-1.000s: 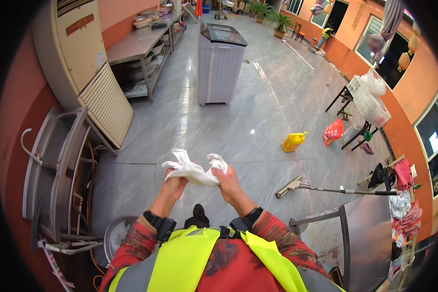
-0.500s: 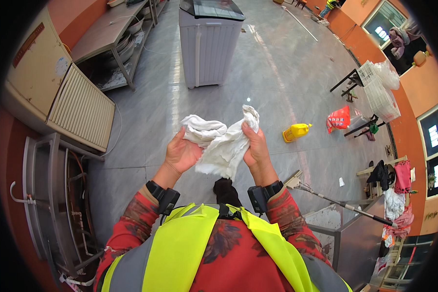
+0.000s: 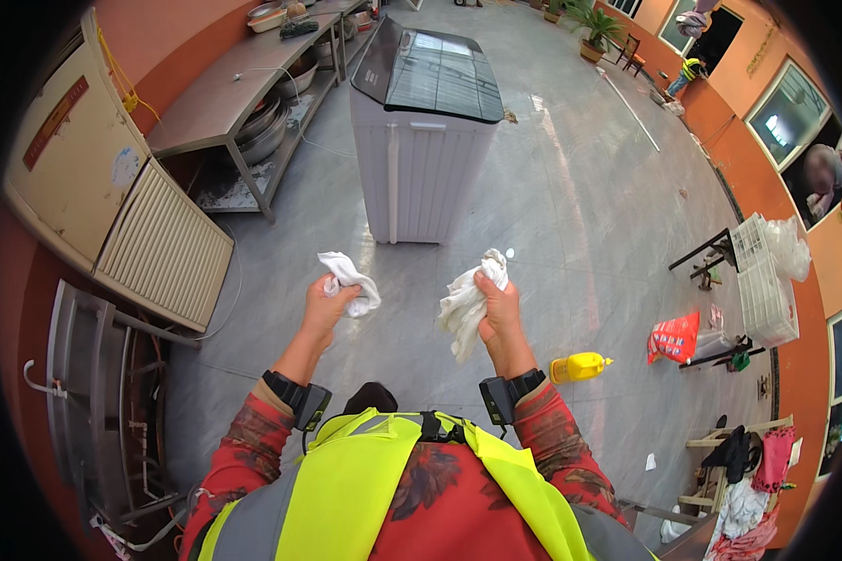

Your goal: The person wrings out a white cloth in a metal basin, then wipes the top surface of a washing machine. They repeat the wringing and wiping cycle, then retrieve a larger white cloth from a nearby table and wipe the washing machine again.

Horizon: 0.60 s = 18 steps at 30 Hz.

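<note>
A small white cloth is pinched in my left hand, its folds hanging to the right of the fingers. Bunched in my right hand is a second white cloth, thumb on top and the loose end drooping down to the left. Both hands are held apart in front of me, with a gap between the two cloths. Beyond them on the floor stands a grey-white top-loading washing machine, its dark glossy lid down.
At left stand a beige cabinet with slats and a steel bench holding basins. To the right are a yellow bottle, a red bag and white crates. Another person is far off near the orange wall.
My hands have moved apart, and the cloths that lay together are now separate, one in each. I have moved closer to the washing machine; the mop at right has left the view.
</note>
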Motion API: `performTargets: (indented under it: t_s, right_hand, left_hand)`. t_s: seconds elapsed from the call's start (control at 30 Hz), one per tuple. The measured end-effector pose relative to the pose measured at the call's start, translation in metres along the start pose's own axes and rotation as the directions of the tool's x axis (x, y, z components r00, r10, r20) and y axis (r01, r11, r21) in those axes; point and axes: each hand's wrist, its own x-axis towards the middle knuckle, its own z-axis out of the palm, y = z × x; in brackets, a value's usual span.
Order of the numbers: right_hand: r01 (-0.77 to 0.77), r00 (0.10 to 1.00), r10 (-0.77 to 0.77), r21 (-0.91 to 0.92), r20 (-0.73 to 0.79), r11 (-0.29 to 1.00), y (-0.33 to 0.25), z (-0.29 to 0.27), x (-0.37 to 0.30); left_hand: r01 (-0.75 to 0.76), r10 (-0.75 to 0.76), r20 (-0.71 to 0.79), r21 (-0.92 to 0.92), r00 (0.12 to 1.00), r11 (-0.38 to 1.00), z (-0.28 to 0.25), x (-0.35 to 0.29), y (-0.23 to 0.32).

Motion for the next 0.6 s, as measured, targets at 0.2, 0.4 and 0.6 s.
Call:
performTargets:
  t_s: [0.2, 0.4, 0.6]
  right_hand:
    - [0.020, 0.998, -0.029, -0.142, -0.058, 0.990, -0.017, -0.004, 0.124]
    - [0.329, 0.927, -0.375, -0.440, -0.021, 0.836, -0.096, 0.065, 0.281]
    - [0.680, 0.623, -0.582, -0.729, 0.522, 0.075, -0.142, 0.150, 0.453]
  left_hand:
    - [-0.123, 0.117, 0.037, 0.295, 0.992, 0.948, 0.006, 0.138, 0.050]
    - [-0.449, 0.517, 0.014, 0.515, 0.856, 0.730, 0.029, 0.305, 0.131]
    - [-0.389, 0.572, -0.073, 0.663, 0.817, 0.640, 0.094, 0.498, 0.209]
